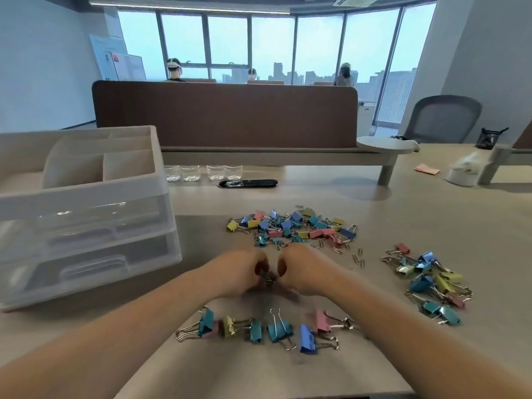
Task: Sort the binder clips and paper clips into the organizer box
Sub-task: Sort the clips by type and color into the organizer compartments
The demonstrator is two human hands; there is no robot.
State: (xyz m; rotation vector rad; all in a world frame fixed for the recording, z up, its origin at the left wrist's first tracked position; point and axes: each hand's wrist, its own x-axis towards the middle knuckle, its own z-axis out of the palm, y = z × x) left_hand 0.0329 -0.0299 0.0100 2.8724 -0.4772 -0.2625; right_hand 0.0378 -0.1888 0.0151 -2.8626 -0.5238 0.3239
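Fingers (258,257) of left hand (241,273) and right hand (305,269) curled, pinching small metal clips (269,279) between them, blurred. Clips lie right of organizer box (83,194); left hand nearer box, long axis unreadable.

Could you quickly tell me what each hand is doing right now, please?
Left hand: fingers curled, pinching a small metal clip, type blurred.
Right hand: fingers curled, pinching the same clip.
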